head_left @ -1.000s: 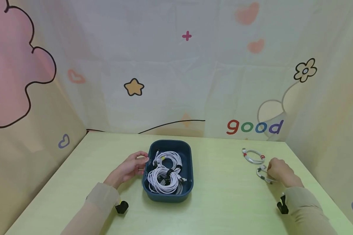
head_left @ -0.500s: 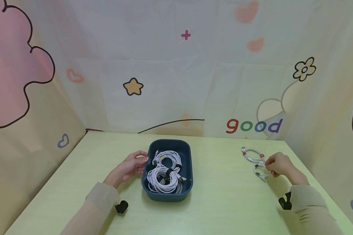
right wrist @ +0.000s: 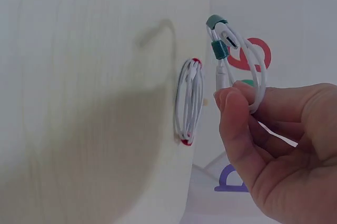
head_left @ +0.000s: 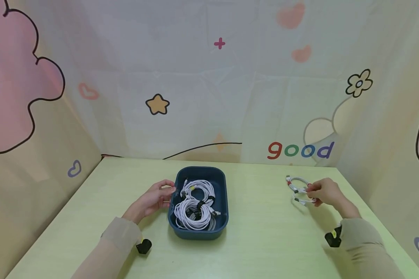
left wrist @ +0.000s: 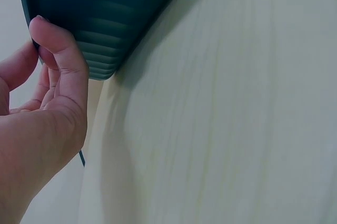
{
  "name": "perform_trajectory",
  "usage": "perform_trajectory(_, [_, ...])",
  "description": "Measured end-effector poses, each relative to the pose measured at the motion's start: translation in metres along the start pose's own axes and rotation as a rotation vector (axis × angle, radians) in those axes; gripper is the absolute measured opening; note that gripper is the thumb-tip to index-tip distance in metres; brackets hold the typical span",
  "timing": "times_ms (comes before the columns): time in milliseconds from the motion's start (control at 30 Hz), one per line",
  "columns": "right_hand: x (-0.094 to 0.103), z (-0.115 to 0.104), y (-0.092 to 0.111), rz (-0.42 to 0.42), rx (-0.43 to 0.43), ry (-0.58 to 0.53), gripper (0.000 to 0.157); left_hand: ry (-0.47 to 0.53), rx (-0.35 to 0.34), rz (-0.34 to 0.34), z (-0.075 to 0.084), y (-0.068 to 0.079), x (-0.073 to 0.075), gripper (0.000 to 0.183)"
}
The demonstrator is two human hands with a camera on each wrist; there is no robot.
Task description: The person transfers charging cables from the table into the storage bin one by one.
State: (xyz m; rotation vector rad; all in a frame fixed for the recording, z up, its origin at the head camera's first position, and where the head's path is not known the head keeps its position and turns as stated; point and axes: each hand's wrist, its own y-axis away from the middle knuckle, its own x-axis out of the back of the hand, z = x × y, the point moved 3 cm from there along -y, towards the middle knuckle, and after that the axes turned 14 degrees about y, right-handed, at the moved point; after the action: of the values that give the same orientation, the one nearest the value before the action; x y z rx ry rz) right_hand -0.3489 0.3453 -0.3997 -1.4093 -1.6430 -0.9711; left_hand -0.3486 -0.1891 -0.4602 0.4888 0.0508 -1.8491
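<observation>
My right hand [head_left: 326,192] pinches a coiled white charging cable [right wrist: 250,61] between thumb and fingers. Dark green ties bind the coil, and it hangs above the table in the right wrist view. Below it a second white cable coil [right wrist: 188,100] with red ties lies on the table, partly covered by the hand in the head view. My left hand [head_left: 155,198] pinches the left rim of a dark blue plastic box [head_left: 220,178], thumb and fingertips at its edge. Inside the box lie larger white cable coils [head_left: 193,215] with black ties.
The pale table [head_left: 258,232] stretches between the box and the right hand. A printed cloth [head_left: 195,77] rises behind the table and along both sides.
My right hand has lifted the green-tied cable off the table and moved it slightly left, over the red-tied coil. The left hand and the box stay in place.
</observation>
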Motion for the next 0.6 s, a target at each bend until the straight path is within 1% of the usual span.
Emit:
perform_trajectory(233, [0.000, -0.018, -0.006, -0.002, -0.001, -0.022, 0.023, -0.004, 0.004, 0.007, -0.001, 0.000, 0.000, 0.029])
perform_trajectory(600, [-0.002, -0.046, -0.016, 0.004, 0.040, -0.061, 0.026, 0.002, 0.011, 0.003, 0.000, 0.000, 0.000, 0.027])
